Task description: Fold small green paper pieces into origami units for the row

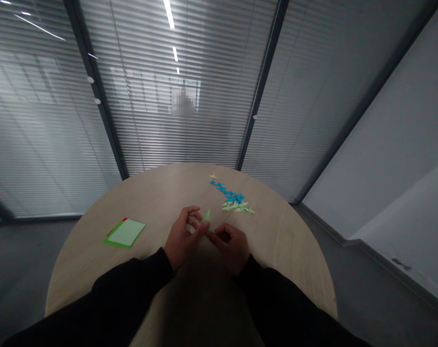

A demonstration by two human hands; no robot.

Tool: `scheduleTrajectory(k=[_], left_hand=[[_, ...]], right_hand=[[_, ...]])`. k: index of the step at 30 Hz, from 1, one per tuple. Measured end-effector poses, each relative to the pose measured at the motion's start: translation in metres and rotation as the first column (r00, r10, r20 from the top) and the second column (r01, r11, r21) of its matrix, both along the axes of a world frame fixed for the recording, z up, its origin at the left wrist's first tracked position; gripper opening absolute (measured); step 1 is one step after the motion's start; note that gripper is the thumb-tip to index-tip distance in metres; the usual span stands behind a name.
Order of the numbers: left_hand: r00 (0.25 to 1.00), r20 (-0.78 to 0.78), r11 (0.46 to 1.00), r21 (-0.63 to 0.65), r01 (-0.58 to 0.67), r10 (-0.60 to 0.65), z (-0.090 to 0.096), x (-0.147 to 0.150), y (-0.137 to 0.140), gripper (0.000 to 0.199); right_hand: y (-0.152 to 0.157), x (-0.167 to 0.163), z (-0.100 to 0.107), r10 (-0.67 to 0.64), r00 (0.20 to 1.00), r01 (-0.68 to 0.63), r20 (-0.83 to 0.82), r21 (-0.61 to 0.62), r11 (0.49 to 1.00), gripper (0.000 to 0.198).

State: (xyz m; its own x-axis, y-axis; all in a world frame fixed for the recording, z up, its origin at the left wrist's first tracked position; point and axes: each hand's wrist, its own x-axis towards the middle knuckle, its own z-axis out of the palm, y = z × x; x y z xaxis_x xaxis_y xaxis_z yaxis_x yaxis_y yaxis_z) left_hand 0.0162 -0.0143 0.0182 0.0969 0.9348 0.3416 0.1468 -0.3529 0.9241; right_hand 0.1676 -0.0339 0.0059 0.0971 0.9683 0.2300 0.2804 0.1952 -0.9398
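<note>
Between my two hands is a small folded piece of light green paper (206, 216), its pointed tip sticking up. My left hand (184, 234) pinches it with thumb and fingers. From the right, my right hand (230, 245) grips its lower edge, the fingers curled; part of the paper is hidden behind the fingertips. Beyond my hands, several folded light green paper pieces (237, 207) lie in a cluster. Blue folded paper pieces (233, 196) trail away from them toward a single yellow folded piece (213, 176).
A stack of light green paper sheets (127, 232) lies at the left on the round wooden table (276, 241), with a darker green sheet and a red corner beneath. Glass panels with blinds (182, 140) stand behind the table, and a white wall (392, 159) is at the right.
</note>
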Motion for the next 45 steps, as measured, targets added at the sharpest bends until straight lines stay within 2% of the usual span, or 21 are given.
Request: scheduleTrajectory(k=[2, 6, 8, 11, 14, 16, 22, 25, 29, 33, 36, 38, 40, 43, 45], left_hand=[[0.995, 0.055, 0.992, -0.096, 0.084, -0.079, -0.002, 0.0, -0.001, 0.045], [0.976, 0.1, 0.957, -0.203, 0.209, -0.192, -0.009, -0.006, 0.005, 0.039], [0.974, 0.085, 0.958, -0.183, 0.223, -0.21, -0.011, -0.01, 0.008, 0.041], [0.978, 0.046, 0.969, -0.133, 0.209, -0.205, -0.011, -0.015, 0.011, 0.036], [0.974, 0.001, 0.968, -0.104, 0.227, -0.229, -0.01, -0.018, 0.012, 0.024], [0.967, -0.052, 0.965, -0.099, 0.243, -0.249, -0.01, -0.021, 0.013, 0.023], [0.938, -0.188, 0.957, -0.037, 0.289, -0.291, -0.007, -0.03, 0.015, 0.031], [0.944, -0.204, 0.965, -0.042, 0.258, -0.261, -0.005, -0.03, 0.015, 0.024], [0.961, -0.133, 0.97, -0.045, 0.24, -0.244, -0.006, -0.029, 0.016, 0.017], [0.976, -0.028, 0.975, -0.061, 0.214, -0.216, -0.008, -0.029, 0.017, 0.019], [0.981, 0.04, 0.976, -0.108, 0.191, -0.188, -0.009, -0.026, 0.016, 0.022], [0.976, 0.119, 0.973, -0.12, 0.195, -0.181, -0.009, -0.022, 0.015, 0.026], [0.967, 0.192, 0.973, -0.125, 0.195, -0.169, -0.009, -0.018, 0.014, 0.033], [0.969, 0.185, 0.97, -0.147, 0.191, -0.163, -0.009, -0.015, 0.011, 0.032], [0.975, 0.131, 0.966, -0.161, 0.202, -0.182, -0.009, -0.014, 0.009, 0.027]], right_hand=[[0.002, 0.003, 0.0, 0.013, 1.0, -0.013, 0.024, 0.013, 1.0, 0.038], [0.007, 0.009, -0.002, 0.182, 0.979, -0.185, -0.089, -0.028, 0.982, 0.035], [0.011, 0.013, -0.003, 0.199, 0.963, -0.213, -0.179, -0.058, 0.975, 0.033], [0.015, 0.021, -0.003, 0.183, 0.941, -0.188, -0.284, 0.008, 0.982, 0.034], [0.017, 0.026, 0.0, 0.214, 0.959, -0.207, -0.186, 0.06, 0.977, 0.023], [0.016, 0.029, 0.003, 0.218, 0.968, -0.214, -0.126, 0.05, 0.976, 0.019], [0.017, 0.035, 0.006, 0.208, 0.976, -0.205, -0.063, 0.049, 0.977, 0.024], [0.018, 0.039, 0.005, 0.242, 0.97, -0.239, -0.039, 0.056, 0.969, 0.029], [0.019, 0.041, 0.005, 0.274, 0.962, -0.274, 0.003, 0.042, 0.961, 0.023], [0.02, 0.041, 0.004, 0.285, 0.958, -0.286, 0.025, 0.103, 0.953, 0.018], [0.021, 0.038, 0.001, 0.276, 0.96, -0.273, -0.046, 0.068, 0.96, 0.022], [0.021, 0.035, -0.002, 0.264, 0.956, -0.265, -0.128, 0.01, 0.964, 0.026], [0.02, 0.031, -0.004, 0.248, 0.942, -0.252, -0.226, 0.009, 0.968, 0.034], [0.018, 0.027, -0.004, 0.258, 0.925, -0.266, -0.279, 0.008, 0.964, 0.043], [0.018, 0.026, -0.004, 0.275, 0.931, -0.287, -0.239, -0.019, 0.958, 0.036]])
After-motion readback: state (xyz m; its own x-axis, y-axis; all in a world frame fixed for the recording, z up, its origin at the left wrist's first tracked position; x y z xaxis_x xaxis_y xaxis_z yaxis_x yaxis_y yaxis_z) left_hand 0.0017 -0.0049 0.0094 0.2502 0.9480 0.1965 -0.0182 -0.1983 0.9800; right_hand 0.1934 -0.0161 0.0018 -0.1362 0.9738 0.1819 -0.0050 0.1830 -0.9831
